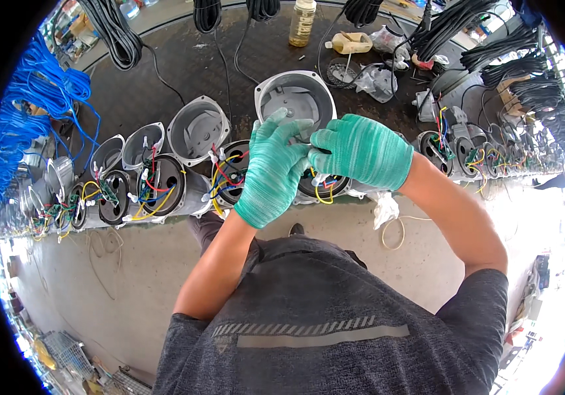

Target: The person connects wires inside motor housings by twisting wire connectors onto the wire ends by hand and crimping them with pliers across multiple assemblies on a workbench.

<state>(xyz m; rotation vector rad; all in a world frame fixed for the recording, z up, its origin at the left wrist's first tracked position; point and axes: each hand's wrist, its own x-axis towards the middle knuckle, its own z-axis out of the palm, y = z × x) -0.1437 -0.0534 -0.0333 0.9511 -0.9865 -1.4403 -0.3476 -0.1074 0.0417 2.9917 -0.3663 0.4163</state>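
Head view: both my green-gloved hands meet over the round motor housing (325,187) at the bench edge, dead centre. My left hand (269,172) has fingers spread, tips touching the grey cover (295,99) at 12 o'clock. My right hand (361,150) curls closed, pinching the yellow wires (324,195) at its 7 o'clock.

Green-streaked gloves (276,171), blue cables (28,112), seemingly yellow-red wires (226,174).

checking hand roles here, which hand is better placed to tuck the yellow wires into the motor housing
Right, probably: the right hand sits directly over the yellow wires at the motor housing; the left hand rests further aside.
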